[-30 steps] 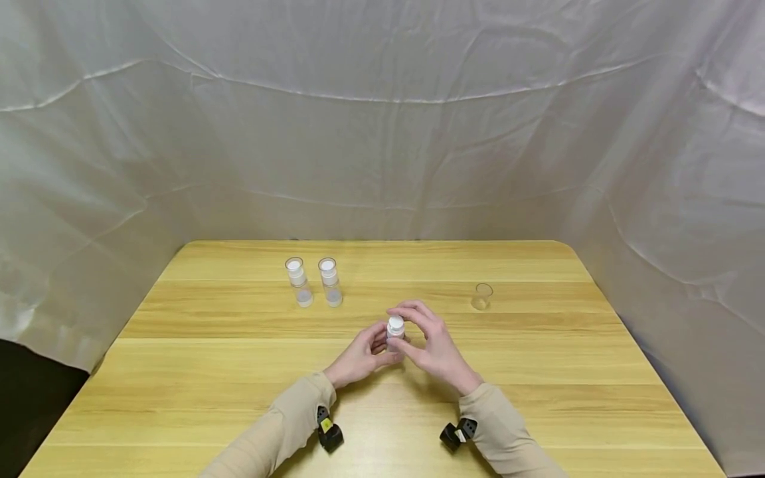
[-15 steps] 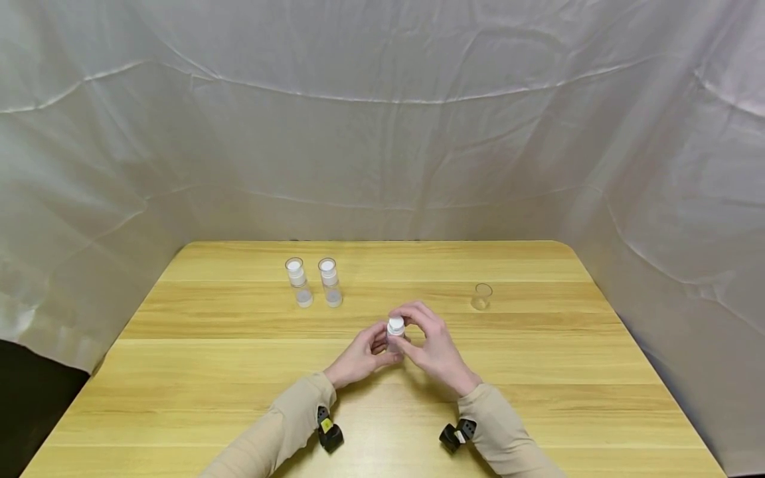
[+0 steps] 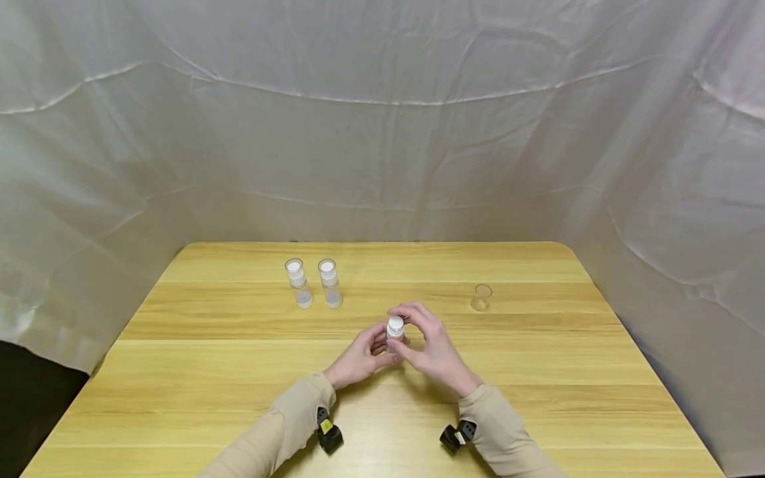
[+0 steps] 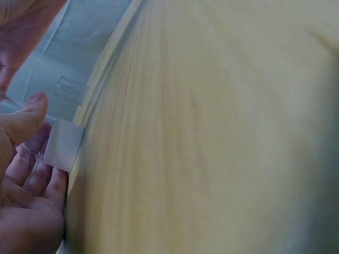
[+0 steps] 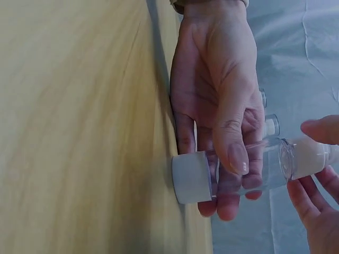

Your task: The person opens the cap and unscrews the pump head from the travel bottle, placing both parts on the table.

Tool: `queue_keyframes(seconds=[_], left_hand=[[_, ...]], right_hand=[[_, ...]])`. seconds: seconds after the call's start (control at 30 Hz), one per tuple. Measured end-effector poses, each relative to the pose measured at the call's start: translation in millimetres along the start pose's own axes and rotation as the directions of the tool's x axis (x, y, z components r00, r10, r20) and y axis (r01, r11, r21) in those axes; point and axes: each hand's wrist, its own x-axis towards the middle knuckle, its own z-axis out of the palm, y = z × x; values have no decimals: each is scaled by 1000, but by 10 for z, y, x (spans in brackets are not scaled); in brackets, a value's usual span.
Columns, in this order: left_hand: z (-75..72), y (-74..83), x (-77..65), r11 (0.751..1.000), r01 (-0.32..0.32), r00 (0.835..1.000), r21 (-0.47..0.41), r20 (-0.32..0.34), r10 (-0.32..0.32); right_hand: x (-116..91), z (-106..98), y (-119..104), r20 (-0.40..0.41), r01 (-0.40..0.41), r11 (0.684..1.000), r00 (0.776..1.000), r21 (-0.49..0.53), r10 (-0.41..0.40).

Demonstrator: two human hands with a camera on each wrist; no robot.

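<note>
A small clear bottle with a white top point(image 3: 396, 324) stands upright in the middle of the wooden table, between both hands. My left hand point(image 3: 358, 357) holds its lower body from the left, thumb and fingers around the clear wall point(image 5: 273, 161). Below that grip, the white base point(image 5: 192, 178) rests at table level. From the right, my right hand point(image 3: 439, 348) pinches the white collar point(image 5: 308, 157) between thumb and fingers. In the left wrist view the base point(image 4: 64, 145) shows beside the left fingers, while the bottle's top is out of sight.
Two similar bottles, one point(image 3: 299, 282) beside the other point(image 3: 330, 282), stand at the back left with clear covers over their white tops. A small clear cup-shaped cover point(image 3: 481, 298) sits at the right. Grey cloth point(image 3: 382, 146) hangs behind the table point(image 3: 209, 372).
</note>
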Motion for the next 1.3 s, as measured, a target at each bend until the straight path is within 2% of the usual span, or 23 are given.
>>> queue_keyframes(seconds=[0.17,0.27,0.57,0.8,1.1,1.3], left_hand=[[2,2,-7,1000,26,1000,2,-5,-26],[2,6,-9,999,32,999,1,-8,-32],[4,12,-4,999,32,999,0,-10,-32],[0,11,-11,1000,19,1000,-12,5,-19],[11,18,-14,999,34,999,-2,-12,-34],[13,14,-10,999,37,999,-7,-11,-37]], right_hand=[[-2,25,6,-68,46,998,996,-40,-49],[0,31,2,-81,52,997,995,-56,-57],[5,24,-4,-53,24,1000,998,-16,-25],[-3,-2,2,-19,35,999,999,-2,-35],[-5,25,21,-72,10,1000,997,-24,-12],[0,0,11,-50,23,1000,998,-6,-24]])
